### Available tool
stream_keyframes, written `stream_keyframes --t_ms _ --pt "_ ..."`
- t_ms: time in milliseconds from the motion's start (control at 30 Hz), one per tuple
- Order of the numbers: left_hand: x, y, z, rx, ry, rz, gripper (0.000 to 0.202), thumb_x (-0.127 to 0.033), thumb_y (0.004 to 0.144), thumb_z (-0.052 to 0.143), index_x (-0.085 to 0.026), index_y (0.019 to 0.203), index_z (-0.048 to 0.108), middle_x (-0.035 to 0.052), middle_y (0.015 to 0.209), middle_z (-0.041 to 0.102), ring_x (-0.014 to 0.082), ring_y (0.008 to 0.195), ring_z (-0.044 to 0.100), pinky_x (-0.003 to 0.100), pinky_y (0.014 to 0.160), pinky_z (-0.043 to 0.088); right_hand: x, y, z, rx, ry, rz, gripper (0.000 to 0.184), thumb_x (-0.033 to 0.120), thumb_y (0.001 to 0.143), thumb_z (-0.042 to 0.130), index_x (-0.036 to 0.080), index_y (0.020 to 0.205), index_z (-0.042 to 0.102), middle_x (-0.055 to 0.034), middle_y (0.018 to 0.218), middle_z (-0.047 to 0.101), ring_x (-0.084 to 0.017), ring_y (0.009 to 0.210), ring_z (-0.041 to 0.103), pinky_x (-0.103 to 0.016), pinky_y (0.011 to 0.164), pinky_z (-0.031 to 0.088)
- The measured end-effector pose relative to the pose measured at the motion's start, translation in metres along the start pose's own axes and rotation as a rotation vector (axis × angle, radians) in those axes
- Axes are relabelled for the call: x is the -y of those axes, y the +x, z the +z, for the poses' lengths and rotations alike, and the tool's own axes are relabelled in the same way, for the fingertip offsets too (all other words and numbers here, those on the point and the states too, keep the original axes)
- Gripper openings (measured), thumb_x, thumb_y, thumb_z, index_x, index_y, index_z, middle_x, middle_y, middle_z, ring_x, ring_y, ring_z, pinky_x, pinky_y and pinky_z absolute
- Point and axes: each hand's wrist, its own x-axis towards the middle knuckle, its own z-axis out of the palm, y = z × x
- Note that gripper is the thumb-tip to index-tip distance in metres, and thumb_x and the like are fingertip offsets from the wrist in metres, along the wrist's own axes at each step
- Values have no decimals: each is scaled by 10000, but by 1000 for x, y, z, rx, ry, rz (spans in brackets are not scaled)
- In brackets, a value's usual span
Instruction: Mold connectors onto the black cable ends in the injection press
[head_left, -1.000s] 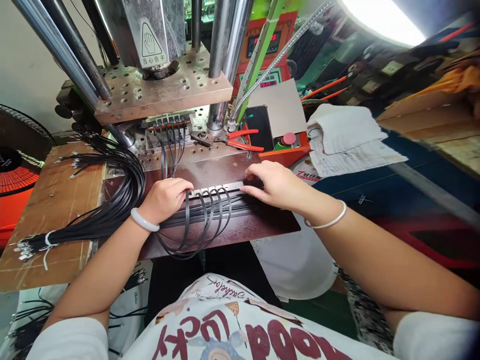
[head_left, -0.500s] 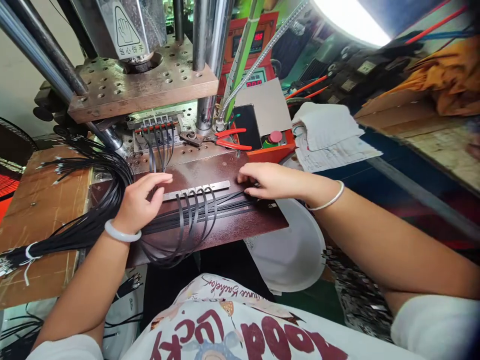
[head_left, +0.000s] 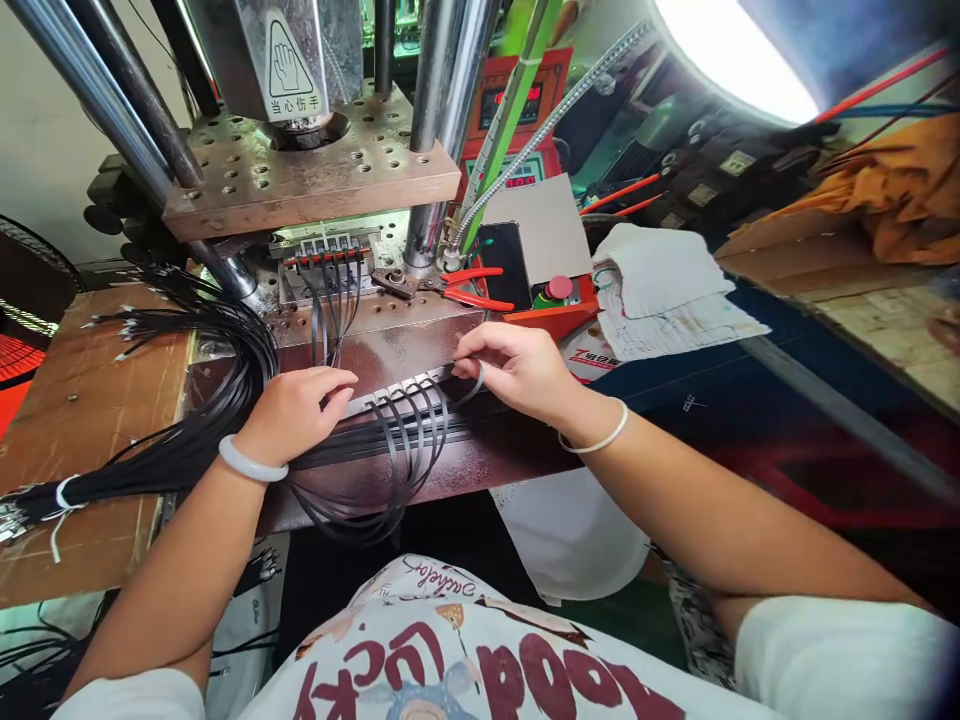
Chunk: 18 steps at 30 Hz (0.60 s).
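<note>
A slotted metal bar (head_left: 401, 389) lies slightly slanted on the dark red-brown board (head_left: 487, 455). Several flat black cables (head_left: 409, 450) are seated in its slots and loop down toward me. My left hand (head_left: 300, 410) is closed at the bar's left end, thumb below and fingers above; the exact contact is partly hidden. At the bar's right end, my right hand (head_left: 517, 370) pinches the end of another black cable, which bends below the fingertips. Between and beyond my hands, more cables run from a clamped fixture (head_left: 326, 265) under the press.
A press plate (head_left: 315, 185) on steel columns hangs above the fixture. Red-handled pliers (head_left: 476, 288), a black phone-like slab (head_left: 506, 260) and a red stop button (head_left: 559, 288) sit behind my right hand. A tied cable bundle (head_left: 150, 468) lies left; a white tub (head_left: 577, 530) stands below.
My right hand has moved left from the loose cables to the bar's right end, bringing a cable with it. My left hand stays by the bar's left end. The view has shifted slightly.
</note>
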Motion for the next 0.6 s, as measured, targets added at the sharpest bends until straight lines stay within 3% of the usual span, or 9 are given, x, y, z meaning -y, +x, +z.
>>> stream_keyframes --t_ms 133,333,500,600 --pt "-1 -1 0 8 -13 -26 211 -225 914 519 -156 971 710 54 946 737 199 836 700 303 777 542 -11 10 14 97 -26 -112 95 200 836 548 187 773 619 -32 707 641 -156 635 579 -268 594 446" --pt "0 -1 -2 -9 -43 -16 207 -218 918 521 -148 984 704 57 945 734 201 830 700 312 773 543 -6 11 11 272 -273 -257 201 85 850 451 166 783 622 -72 737 627 -185 686 560 -294 648 442" --pt "-1 2 0 -76 -76 14 199 -195 915 516 -136 954 702 63 910 730 188 808 692 296 763 539 -5 9 25 232 -225 -308 160 106 869 457 161 875 606 -86 805 605 -201 747 530 -311 676 447" --pt "-10 -3 -8 -152 -128 -15 192 -201 907 522 -146 921 706 65 903 730 184 820 688 290 783 540 -4 6 26 209 -192 -378 206 92 885 405 184 841 584 -81 797 595 -208 743 490 -333 681 437"
